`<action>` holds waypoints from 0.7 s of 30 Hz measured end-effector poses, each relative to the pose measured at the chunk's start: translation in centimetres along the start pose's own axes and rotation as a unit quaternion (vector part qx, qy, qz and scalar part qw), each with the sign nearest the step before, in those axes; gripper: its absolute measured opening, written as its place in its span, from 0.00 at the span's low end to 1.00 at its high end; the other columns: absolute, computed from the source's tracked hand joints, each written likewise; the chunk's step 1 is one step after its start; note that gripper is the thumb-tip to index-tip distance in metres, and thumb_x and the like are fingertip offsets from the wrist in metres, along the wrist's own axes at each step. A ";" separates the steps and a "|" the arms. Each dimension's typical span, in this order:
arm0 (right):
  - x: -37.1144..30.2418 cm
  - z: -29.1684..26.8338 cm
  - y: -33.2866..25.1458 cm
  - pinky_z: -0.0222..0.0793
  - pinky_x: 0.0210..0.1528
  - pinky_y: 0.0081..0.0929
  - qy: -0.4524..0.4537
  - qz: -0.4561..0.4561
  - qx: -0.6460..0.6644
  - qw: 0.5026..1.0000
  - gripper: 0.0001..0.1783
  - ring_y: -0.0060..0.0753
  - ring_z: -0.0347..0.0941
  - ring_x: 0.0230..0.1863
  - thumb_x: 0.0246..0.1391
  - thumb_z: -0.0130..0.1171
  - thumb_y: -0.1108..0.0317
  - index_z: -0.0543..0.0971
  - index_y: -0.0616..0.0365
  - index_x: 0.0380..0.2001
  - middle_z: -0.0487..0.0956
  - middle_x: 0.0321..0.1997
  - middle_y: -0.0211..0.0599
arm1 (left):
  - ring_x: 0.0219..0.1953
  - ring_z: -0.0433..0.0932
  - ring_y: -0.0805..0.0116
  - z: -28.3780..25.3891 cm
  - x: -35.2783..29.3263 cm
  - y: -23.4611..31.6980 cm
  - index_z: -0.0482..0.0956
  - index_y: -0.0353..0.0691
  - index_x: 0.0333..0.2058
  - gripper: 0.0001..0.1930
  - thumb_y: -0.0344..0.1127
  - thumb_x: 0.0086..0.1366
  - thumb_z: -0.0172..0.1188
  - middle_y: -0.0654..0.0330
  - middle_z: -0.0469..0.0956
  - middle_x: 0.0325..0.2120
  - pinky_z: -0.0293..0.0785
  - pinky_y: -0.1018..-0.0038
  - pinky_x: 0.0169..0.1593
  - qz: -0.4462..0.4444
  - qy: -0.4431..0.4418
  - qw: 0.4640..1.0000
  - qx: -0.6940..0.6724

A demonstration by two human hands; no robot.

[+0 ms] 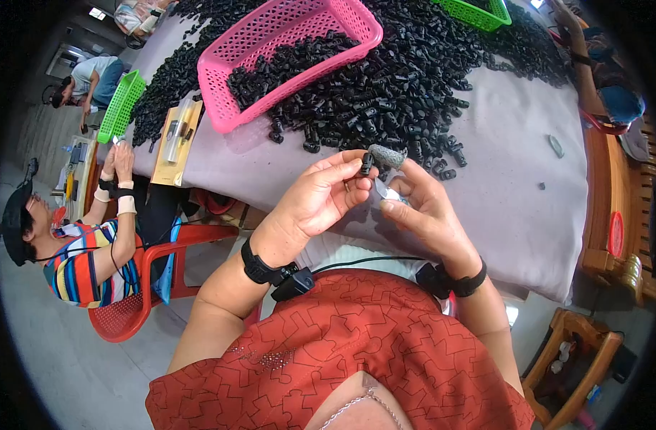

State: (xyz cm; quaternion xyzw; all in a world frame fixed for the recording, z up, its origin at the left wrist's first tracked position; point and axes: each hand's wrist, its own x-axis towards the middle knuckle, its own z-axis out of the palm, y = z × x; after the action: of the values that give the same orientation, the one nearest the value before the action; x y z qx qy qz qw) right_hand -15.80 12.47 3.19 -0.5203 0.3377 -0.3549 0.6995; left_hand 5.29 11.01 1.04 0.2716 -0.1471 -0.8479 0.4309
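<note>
My left hand pinches a small black plastic part between thumb and fingertips, just above the near edge of the cloth-covered table. In my right hand is a small knife, its short silvery blade pointing up and left, close below the black part. Whether the blade touches the part I cannot tell. A grey textured finger cover sits on my right index finger, beside the part. Past my hands spreads a large heap of similar black parts, short and cylinder-like.
A pink perforated basket tilts on the heap, black parts inside. Green baskets stand at left and far right. A cardboard piece lies near the left edge. A seated person works at left on a red chair; others are farther off.
</note>
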 end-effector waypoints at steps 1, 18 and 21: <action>0.0 0.0 0.1 0.58 0.30 0.12 -0.002 -0.002 0.001 1.000 0.28 0.11 0.63 0.29 0.57 0.58 0.72 0.65 0.60 0.61 0.69 0.28 0.21 | 0.35 0.80 0.72 -0.1 0.0 -0.1 0.72 0.35 0.49 0.12 0.29 0.69 0.52 0.55 0.79 0.38 0.83 0.78 0.40 0.000 0.000 1.000 0.000; 0.3 0.1 0.3 0.58 0.29 0.11 0.001 0.000 -0.009 1.000 0.28 0.10 0.62 0.30 0.57 0.59 0.70 0.66 0.60 0.61 0.72 0.32 0.21 | 0.34 0.81 0.71 -0.5 0.0 -1.0 0.77 0.38 0.43 0.08 0.29 0.66 0.58 0.57 0.80 0.37 0.82 0.76 0.38 -0.025 0.010 0.999 -0.035; 0.3 -0.1 0.6 0.59 0.29 0.11 -0.005 -0.007 -0.018 1.000 0.28 0.10 0.63 0.30 0.57 0.59 0.71 0.66 0.61 0.60 0.72 0.32 0.21 | 0.34 0.81 0.72 -0.9 0.1 -1.2 0.78 0.38 0.42 0.07 0.30 0.65 0.59 0.59 0.80 0.34 0.83 0.77 0.38 -0.019 0.001 0.999 -0.036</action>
State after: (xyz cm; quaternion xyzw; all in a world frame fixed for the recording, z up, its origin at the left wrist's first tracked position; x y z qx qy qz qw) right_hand -15.64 12.31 2.60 -0.5374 0.3365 -0.3511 0.6890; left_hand 4.94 11.64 -0.28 0.2597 -0.1113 -0.8602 0.4245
